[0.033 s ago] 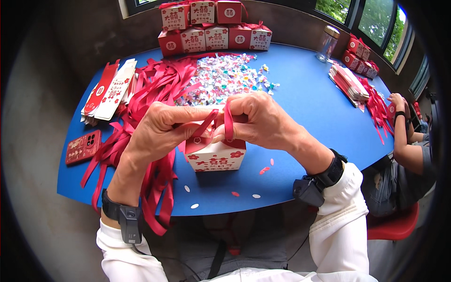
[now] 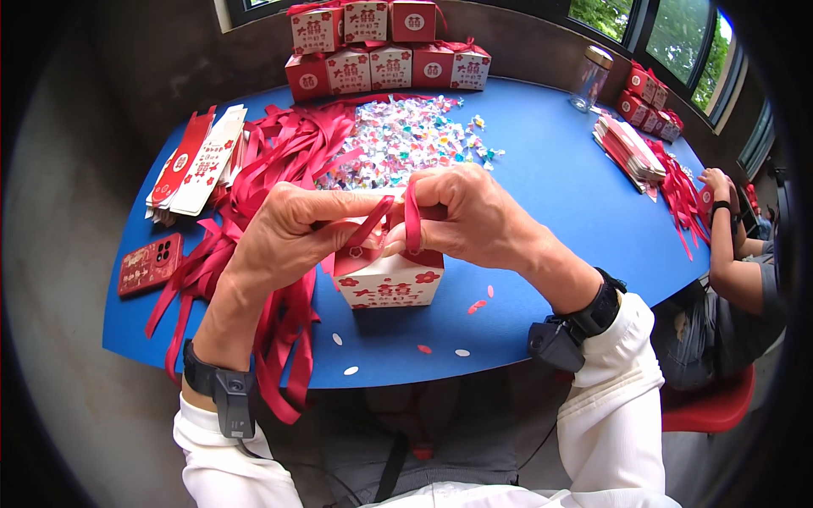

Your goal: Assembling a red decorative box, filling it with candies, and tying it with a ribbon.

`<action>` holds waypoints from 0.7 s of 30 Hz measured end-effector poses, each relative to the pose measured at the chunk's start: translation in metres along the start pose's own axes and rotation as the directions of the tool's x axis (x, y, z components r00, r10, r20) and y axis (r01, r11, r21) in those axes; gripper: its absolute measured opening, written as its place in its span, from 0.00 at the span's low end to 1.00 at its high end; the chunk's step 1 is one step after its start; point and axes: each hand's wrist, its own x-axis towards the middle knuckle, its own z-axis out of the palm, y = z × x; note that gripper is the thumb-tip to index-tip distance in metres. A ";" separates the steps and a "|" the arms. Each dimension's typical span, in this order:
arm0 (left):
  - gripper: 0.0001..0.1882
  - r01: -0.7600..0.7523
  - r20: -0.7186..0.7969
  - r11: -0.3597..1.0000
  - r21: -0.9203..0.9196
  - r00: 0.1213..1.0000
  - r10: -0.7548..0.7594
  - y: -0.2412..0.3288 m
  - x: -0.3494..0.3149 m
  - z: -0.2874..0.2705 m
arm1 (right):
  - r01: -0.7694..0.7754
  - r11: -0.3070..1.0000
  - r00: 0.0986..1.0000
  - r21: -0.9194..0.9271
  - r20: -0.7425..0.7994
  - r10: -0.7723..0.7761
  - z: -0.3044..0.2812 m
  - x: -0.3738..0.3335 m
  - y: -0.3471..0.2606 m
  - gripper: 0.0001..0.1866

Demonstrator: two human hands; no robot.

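A small white gift box [image 2: 389, 289] with red flowers and red lettering stands upright near the front of the blue table. Over its top, a dark red ribbon [image 2: 412, 218] forms two raised loops. My left hand [image 2: 292, 222] pinches the ribbon at the left loop between thumb and fingers. Closed on the other loop is my right hand [image 2: 470, 216], its thumb close to the left fingertips. Where the loops cross is partly hidden by my fingers. Behind my hands lies a heap of small wrapped candies [image 2: 406, 140] in clear and coloured wrappers.
Loose red ribbons [image 2: 284, 161] spread along the left, near flat unfolded boxes [image 2: 203, 165] and a red phone [image 2: 151, 265]. Finished boxes [image 2: 391, 69] are stacked at the back. A lidded jar [image 2: 590, 78] stands back right. Another person's arm [image 2: 727, 245] is at the right edge.
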 end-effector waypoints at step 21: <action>0.19 -0.206 -0.018 0.907 0.368 0.973 0.229 0.012 0.004 0.006 | -0.237 0.972 0.960 0.005 0.152 0.233 -0.008 0.002 -0.008 0.17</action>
